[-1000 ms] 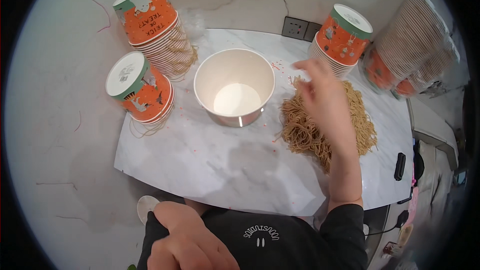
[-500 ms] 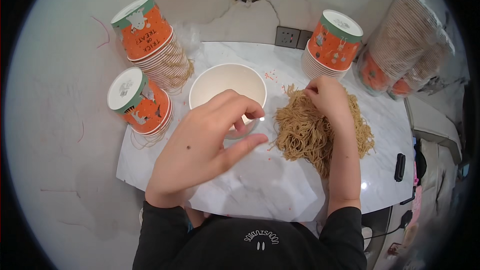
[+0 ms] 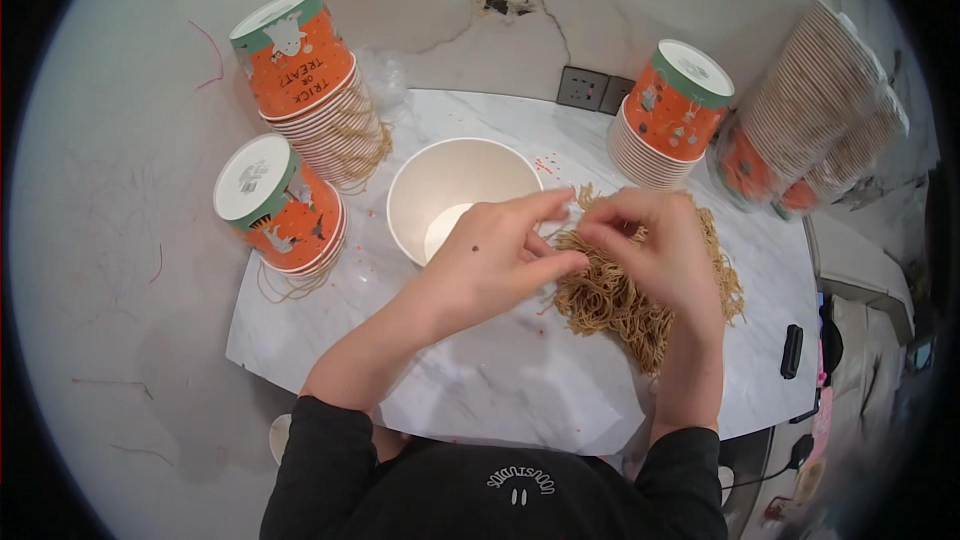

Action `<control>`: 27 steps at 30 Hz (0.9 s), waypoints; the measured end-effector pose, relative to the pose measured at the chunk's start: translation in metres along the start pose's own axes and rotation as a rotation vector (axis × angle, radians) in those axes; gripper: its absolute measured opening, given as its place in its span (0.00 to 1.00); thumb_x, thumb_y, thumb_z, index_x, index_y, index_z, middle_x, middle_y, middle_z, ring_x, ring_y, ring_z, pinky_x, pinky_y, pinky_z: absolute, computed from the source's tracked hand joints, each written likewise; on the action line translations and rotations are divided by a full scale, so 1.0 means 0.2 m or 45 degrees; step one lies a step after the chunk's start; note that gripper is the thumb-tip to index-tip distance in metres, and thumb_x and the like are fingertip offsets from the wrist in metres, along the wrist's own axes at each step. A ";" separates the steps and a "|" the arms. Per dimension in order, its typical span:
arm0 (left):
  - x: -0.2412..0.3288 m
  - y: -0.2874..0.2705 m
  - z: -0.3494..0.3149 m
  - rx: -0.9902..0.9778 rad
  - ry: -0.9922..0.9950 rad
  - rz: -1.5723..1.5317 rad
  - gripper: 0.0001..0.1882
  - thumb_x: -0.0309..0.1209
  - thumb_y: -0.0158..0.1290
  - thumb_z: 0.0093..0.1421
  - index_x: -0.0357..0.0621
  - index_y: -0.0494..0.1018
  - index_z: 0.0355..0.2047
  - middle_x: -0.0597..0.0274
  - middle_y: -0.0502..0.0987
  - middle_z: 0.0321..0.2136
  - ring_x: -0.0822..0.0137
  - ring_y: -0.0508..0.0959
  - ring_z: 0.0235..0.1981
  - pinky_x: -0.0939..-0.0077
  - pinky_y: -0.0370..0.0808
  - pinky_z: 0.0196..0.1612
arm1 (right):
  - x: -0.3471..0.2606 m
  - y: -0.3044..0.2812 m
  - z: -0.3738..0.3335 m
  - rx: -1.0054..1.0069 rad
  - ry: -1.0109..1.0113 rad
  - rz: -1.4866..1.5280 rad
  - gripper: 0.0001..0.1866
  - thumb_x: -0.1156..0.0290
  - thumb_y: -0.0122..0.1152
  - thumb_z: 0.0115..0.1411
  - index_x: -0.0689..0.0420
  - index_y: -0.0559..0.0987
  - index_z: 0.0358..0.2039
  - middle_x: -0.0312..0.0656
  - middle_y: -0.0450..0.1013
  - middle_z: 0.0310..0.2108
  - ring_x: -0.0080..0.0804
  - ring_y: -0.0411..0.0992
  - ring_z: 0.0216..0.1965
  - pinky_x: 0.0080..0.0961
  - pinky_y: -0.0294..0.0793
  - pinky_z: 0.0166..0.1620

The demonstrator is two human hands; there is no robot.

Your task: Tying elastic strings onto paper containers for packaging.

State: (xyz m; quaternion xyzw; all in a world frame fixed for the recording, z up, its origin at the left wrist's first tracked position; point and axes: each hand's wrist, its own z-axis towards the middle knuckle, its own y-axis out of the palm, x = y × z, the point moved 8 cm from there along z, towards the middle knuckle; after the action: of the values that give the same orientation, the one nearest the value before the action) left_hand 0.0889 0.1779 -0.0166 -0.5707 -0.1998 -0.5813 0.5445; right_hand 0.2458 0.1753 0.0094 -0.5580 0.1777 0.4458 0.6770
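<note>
My left hand (image 3: 500,258) is in front of a white paper cup (image 3: 412,202) lying with its mouth toward me. Its thumb and forefinger are apart, and a small whitish spot shows at the forefinger's tip. My right hand (image 3: 655,238) is just to its right, over a heap of tan cord loops (image 3: 610,302). The thumb and fingers of that hand are pinched together. Whatever they hold, if anything, is too small to tell. The two hands' fingertips are close to each other.
Two stacks of orange-and-green paper cups, a tall one (image 3: 300,65) and a short one (image 3: 300,215), stand upside down at left, cords hanging around them. Another cup stack (image 3: 675,105) and bagged cups (image 3: 815,100) are at back right. A black object (image 3: 791,351) lies near the right edge.
My left hand has moved right, away from the cup's mouth and toward my right hand. The right hand has shifted slightly nearer to me, still over the cord heap.
</note>
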 end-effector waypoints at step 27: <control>0.47 -0.41 -0.40 -0.231 0.405 -0.084 0.11 0.32 0.67 0.55 0.40 0.79 0.22 0.64 0.76 0.14 0.66 0.76 0.13 0.77 0.66 0.18 | -0.71 0.20 -0.25 0.005 -0.745 0.159 0.21 0.80 0.75 0.44 0.59 0.85 0.43 0.35 0.71 0.22 0.28 0.70 0.18 0.25 0.67 0.19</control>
State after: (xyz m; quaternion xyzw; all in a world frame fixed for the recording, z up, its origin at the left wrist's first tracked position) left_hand 0.0054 0.0982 0.0758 -0.5115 -0.0765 -0.6973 0.4962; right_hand 0.1494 0.0719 0.0736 -0.3924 0.0098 0.6281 0.6719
